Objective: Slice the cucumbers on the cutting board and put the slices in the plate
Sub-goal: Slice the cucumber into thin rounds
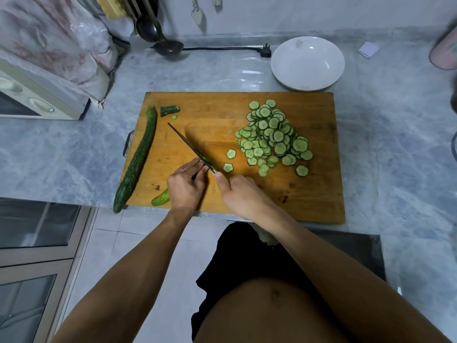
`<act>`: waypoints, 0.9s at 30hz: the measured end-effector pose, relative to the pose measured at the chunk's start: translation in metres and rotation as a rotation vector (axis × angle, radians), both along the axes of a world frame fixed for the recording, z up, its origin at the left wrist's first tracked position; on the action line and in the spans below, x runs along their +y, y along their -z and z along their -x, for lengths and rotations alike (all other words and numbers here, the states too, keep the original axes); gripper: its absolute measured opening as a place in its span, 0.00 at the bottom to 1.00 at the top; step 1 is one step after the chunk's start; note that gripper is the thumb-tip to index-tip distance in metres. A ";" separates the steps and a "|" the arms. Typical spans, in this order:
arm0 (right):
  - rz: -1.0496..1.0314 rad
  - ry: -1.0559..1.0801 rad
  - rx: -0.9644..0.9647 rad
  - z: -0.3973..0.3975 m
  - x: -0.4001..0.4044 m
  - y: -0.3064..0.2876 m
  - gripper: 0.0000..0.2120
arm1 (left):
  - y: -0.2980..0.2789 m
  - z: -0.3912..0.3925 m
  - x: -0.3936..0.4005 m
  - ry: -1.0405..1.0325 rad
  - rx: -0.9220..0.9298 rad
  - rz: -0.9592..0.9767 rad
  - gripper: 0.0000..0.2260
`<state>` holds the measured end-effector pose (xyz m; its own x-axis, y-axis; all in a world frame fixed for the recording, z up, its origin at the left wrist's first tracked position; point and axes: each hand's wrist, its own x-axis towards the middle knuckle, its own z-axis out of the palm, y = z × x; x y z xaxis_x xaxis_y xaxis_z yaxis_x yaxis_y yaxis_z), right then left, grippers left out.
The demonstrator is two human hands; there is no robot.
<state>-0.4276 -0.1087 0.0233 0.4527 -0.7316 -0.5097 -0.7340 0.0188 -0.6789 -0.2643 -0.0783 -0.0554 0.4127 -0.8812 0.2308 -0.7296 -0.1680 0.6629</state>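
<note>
Right hand (243,194) gripping knife (191,147) over cutting board (215,105). Left hand (185,185) fingers curled, pinning cucumber (160,197) beside blade. Slices (273,137) heaped board's right.

One whole cucumber (136,158), one knife (190,146), one plate (307,63), two hands.

Whole cucumber (137,159) board-left; slices (272,137) heaped right.

no readable text, labels or numbers
</note>
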 end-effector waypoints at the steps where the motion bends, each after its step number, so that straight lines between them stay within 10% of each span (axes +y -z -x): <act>1: 0.001 0.006 -0.005 -0.004 -0.002 0.001 0.30 | 0.000 0.000 0.000 0.003 0.001 0.001 0.12; 27: 0.061 -0.080 -0.053 0.025 0.014 -0.015 0.31 | -0.006 0.004 0.000 -0.062 0.068 0.000 0.18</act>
<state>-0.4525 -0.0946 0.0380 0.5359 -0.7212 -0.4389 -0.6943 -0.0807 -0.7152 -0.2679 -0.0780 -0.0497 0.4811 -0.8535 0.2002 -0.6710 -0.2115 0.7107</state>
